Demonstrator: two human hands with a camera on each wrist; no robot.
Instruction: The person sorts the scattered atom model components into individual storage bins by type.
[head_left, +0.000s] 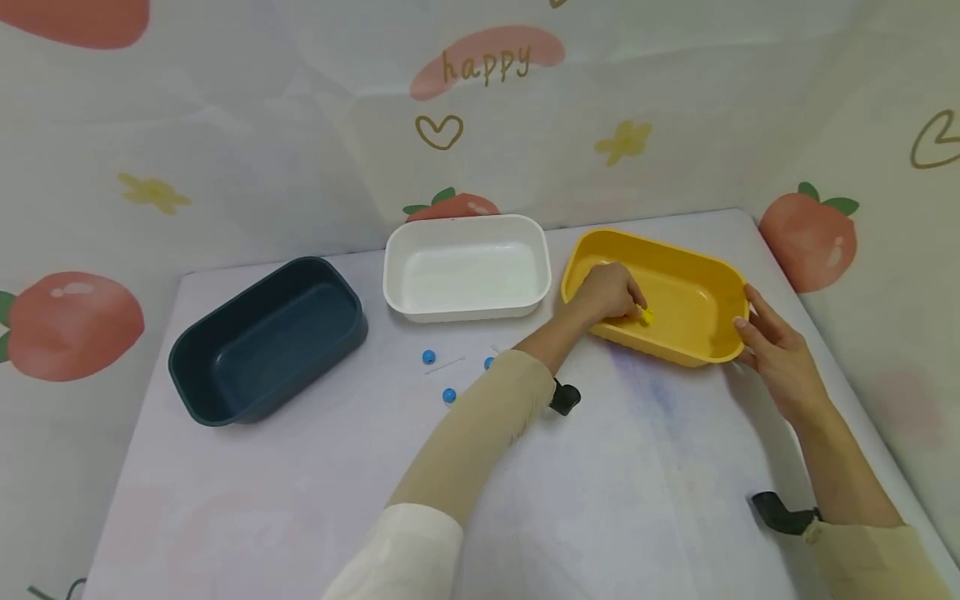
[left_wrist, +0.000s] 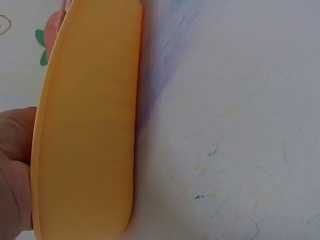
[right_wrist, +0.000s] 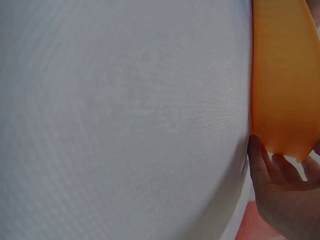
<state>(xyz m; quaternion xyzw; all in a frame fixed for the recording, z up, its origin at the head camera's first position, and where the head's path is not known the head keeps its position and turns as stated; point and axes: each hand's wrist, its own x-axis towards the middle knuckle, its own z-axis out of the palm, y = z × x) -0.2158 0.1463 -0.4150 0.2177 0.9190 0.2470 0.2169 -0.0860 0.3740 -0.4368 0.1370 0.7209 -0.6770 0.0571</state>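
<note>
My left hand (head_left: 606, 293) reaches over the near-left side of a yellow plastic basin (head_left: 693, 304), fingers bent down inside it. A small bright yellow piece (head_left: 647, 316) shows at its fingertips; its exact kind is too small to make out. At the basin's right end my right hand (head_left: 780, 354) grips the rim, thumb toward the inside. In the right wrist view, the fingers (right_wrist: 257, 162) of that hand lie against the basin's end wall. The left wrist view shows the basin's outer side (left_wrist: 87, 125), with part of the left hand (left_wrist: 17, 170) behind the rim.
A white basin (head_left: 468, 315) stands at the back middle, a dark blue-green basin (head_left: 330, 350) to its left. Blue beads (head_left: 428, 357) and a thin white stick (head_left: 445, 365) lie in front of the white basin. A patterned cloth (head_left: 300, 142) hangs behind the table.
</note>
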